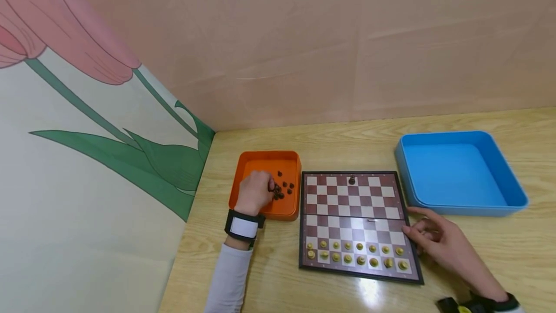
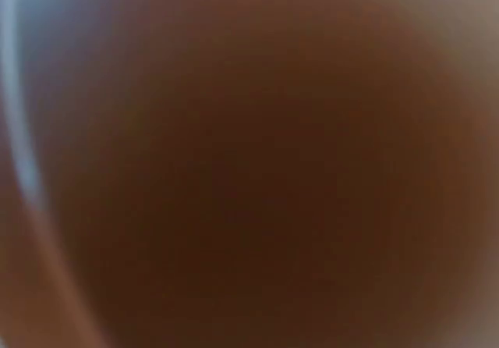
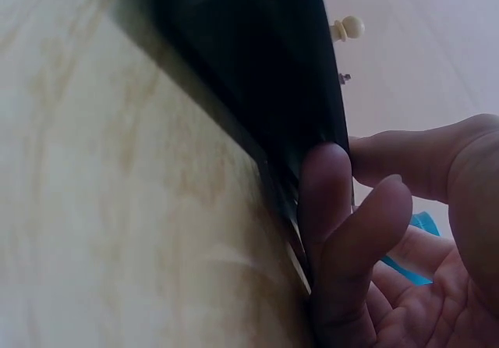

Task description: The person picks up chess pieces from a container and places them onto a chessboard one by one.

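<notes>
My left hand (image 1: 255, 191) reaches down into an orange tray (image 1: 234, 197), its fingers bent beside a small cluster of dark chess pieces (image 1: 278, 193). Whether a piece is between the fingertips is hidden, and the left wrist view is only a brown blur. At the right edge of the chessboard (image 1: 334, 228), my right hand (image 1: 438, 240) pinches the rim, thumb on top and fingers against the side. One dark chess piece (image 1: 352, 180) stands on the board's far row. Gold chess pieces (image 1: 360, 260) fill the two near rows.
A blue tray (image 1: 460, 173) sits at the right, close to the board's far right corner. The wooden table (image 1: 347, 146) meets a pinkish cloth wall (image 1: 282, 86) at the back and a flower-printed sheet (image 1: 108, 197) on the left.
</notes>
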Motion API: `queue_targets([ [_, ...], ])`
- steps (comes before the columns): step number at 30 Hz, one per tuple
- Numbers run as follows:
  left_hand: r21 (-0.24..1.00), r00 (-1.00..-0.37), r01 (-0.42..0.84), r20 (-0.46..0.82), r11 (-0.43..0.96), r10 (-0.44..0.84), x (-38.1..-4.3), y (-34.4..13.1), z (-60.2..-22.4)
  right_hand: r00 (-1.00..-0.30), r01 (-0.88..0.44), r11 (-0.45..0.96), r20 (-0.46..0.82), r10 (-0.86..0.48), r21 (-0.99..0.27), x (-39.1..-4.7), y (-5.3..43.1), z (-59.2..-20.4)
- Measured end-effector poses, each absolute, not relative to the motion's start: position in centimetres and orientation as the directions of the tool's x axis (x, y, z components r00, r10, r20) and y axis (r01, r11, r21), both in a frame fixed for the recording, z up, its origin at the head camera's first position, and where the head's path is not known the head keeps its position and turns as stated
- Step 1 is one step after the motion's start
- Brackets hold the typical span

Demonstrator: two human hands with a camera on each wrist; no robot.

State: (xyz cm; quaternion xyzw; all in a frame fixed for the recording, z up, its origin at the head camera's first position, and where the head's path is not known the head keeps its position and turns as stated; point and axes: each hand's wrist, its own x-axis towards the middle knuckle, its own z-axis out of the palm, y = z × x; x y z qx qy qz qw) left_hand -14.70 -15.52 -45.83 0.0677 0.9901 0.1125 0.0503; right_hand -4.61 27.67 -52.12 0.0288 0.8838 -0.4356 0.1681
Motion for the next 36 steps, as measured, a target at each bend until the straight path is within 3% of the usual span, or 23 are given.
queue_targets([
  [16,0.219,-0.984,0.164,-0.035,0.962,0.176,-14.71,-15.67,-45.81,-0.941,0.202,0.620,-0.326,-0.092,-0.758,-4.60,27.56,-52.21],
  [36,0.291,-0.971,0.120,-0.163,0.949,0.173,-14.53,-15.39,-45.92,-0.938,0.217,0.615,-0.337,-0.085,-0.758,-4.69,27.68,-52.19],
])
